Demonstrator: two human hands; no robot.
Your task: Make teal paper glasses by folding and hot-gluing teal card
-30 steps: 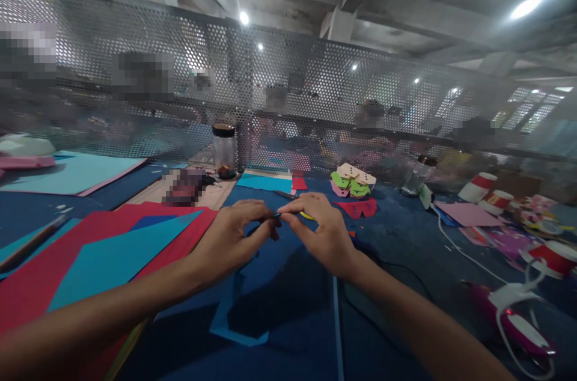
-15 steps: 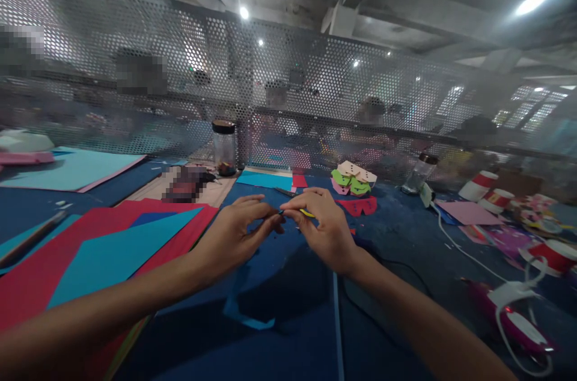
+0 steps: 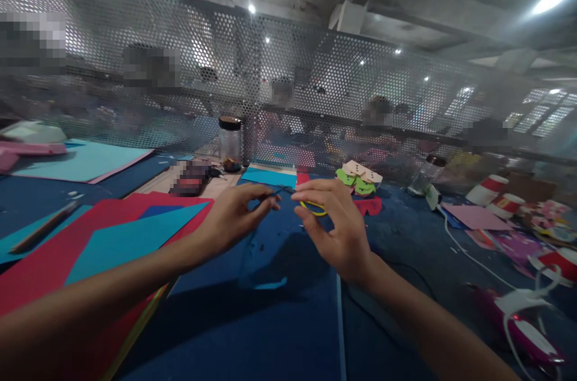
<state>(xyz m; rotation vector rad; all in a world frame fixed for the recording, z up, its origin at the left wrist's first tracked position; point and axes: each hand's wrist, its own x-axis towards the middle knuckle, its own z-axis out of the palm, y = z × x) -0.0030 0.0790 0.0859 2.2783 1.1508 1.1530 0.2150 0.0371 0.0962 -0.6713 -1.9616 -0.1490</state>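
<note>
My left hand (image 3: 243, 213) is closed in a pinch on a thin blue paper strip (image 3: 277, 191), whose tip sticks out toward the right. Across a small gap, my right hand (image 3: 340, 225) has its thumb and fingers apart and holds nothing. Scissors with yellow handles (image 3: 314, 208) lie just beyond the right fingers, partly covered by them. Below the hands is a blurred, bent blue paper piece (image 3: 270, 285); I cannot tell whether it joins the pinched strip.
Red sheets (image 3: 40, 273) and a blue sheet (image 3: 135, 243) lie at left, near a pen (image 3: 45, 228). A jar (image 3: 230, 143) stands by the perforated screen (image 3: 306, 80). Stacked paper cut-outs (image 3: 358, 178) sit behind my right hand. A glue gun (image 3: 527, 327) and cable are at right.
My right fingers have let go of the blue strip and spread apart. My left hand still pinches it. The whole view has shifted slightly.
</note>
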